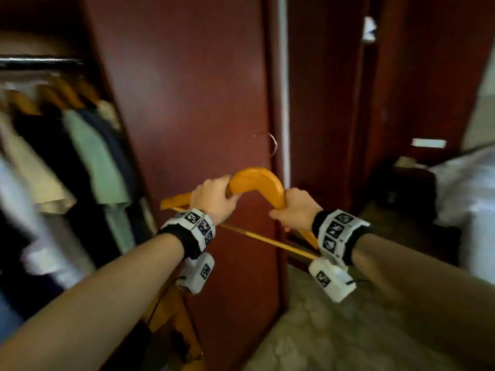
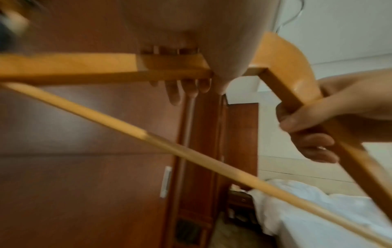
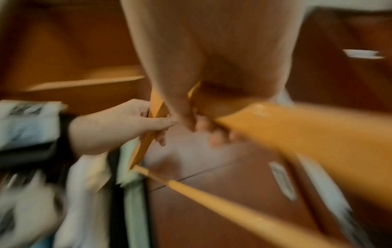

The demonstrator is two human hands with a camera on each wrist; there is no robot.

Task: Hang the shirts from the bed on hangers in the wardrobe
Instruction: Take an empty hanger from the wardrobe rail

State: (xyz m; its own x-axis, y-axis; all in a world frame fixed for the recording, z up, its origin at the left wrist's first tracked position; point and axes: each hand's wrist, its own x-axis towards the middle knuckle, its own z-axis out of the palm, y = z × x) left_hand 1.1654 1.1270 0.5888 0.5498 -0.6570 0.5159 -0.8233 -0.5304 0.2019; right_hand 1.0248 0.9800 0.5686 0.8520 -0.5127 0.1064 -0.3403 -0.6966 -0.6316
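I hold an empty orange wooden hanger (image 1: 257, 180) in front of the dark red wardrobe door (image 1: 203, 89). My left hand (image 1: 214, 199) grips its left arm and my right hand (image 1: 293, 211) grips its right arm. Its metal hook (image 1: 269, 141) points away from me and its thin crossbar (image 1: 270, 241) runs below both wrists. In the left wrist view my fingers (image 2: 186, 89) curl over the hanger arm (image 2: 84, 67); in the right wrist view my right hand (image 3: 203, 124) wraps the wide arm (image 3: 307, 127). No shirt is on this hanger.
The open wardrobe at left holds a rail (image 1: 40, 62) with several shirts on wooden hangers (image 1: 88, 145), blurred by motion. A bed with white bedding (image 1: 466, 188) stands at the right. A patterned floor (image 1: 334, 330) lies below. Another wooden piece (image 1: 171, 314) shows under my left wrist.
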